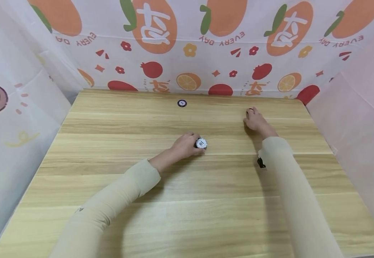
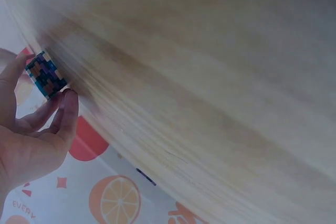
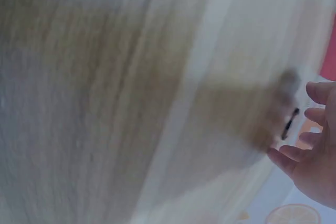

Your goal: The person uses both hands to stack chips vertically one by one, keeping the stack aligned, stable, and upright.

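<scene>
In the head view my left hand (image 1: 187, 145) grips a stack of poker chips (image 1: 201, 143) at the middle of the table, its top chip white and marked 10. The left wrist view shows the stack's patterned side, teal, purple and tan, between the thumb and fingers. My right hand (image 1: 255, 120) is at the far right of the table, beside a single dark poker chip (image 3: 290, 124). Its fingers are spread and gently bent. In the head view the hand partly covers that chip. Another dark poker chip with a pale centre (image 1: 181, 103) lies flat near the back edge.
The wood-grain table (image 1: 180, 222) ends at a fruit-print curtain (image 1: 193, 64) along the back. Pale curtains hang at the left and right sides. A small black object (image 1: 261, 163) shows beside the right sleeve cuff.
</scene>
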`<move>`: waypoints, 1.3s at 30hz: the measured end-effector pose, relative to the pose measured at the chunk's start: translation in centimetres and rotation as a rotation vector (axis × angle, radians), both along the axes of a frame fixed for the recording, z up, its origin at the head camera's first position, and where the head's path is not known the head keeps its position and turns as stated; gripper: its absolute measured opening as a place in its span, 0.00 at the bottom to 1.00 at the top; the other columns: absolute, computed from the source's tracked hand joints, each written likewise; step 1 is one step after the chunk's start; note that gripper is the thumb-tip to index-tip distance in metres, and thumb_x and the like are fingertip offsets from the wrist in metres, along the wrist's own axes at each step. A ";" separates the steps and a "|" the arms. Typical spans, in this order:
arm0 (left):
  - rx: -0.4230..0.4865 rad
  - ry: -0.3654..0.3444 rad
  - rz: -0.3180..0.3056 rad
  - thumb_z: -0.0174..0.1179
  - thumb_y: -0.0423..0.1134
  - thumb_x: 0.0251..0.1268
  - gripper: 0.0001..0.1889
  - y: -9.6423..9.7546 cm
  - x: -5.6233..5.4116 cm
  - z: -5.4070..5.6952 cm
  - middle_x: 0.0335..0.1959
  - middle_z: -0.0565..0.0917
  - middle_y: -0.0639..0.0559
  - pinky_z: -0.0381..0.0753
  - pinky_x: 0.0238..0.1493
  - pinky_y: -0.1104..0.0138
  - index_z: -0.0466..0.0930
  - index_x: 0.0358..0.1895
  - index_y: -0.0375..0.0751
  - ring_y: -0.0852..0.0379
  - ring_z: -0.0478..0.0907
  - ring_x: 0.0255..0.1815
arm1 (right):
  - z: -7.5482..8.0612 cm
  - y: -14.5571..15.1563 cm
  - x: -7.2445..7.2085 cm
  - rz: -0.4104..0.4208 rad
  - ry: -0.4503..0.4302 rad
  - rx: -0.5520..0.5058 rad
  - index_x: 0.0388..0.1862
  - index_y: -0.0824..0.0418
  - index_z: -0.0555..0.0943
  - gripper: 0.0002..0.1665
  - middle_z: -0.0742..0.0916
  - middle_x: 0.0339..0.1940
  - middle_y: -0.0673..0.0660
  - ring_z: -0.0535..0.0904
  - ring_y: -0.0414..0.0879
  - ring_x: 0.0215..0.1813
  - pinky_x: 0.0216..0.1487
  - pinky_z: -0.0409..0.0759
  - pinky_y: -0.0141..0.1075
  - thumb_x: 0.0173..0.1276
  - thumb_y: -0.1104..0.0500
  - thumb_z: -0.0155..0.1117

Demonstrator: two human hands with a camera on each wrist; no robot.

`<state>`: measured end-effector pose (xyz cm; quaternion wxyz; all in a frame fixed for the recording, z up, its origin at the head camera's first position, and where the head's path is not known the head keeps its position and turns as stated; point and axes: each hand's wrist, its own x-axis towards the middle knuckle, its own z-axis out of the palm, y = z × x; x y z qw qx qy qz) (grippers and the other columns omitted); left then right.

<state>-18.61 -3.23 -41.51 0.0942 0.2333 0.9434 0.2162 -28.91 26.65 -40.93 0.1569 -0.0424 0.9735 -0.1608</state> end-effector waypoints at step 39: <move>-0.032 -0.021 -0.007 0.66 0.50 0.52 0.33 0.1 -0.1 0.1 0.50 0.74 0.40 0.72 0.48 0.59 0.70 0.57 0.31 0.47 0.72 0.49 | -1.5 1.2 -2.2 0.034 0.226 0.090 0.57 0.69 0.72 0.20 0.70 0.54 0.74 0.65 0.70 0.55 0.56 0.63 0.55 0.68 0.63 0.50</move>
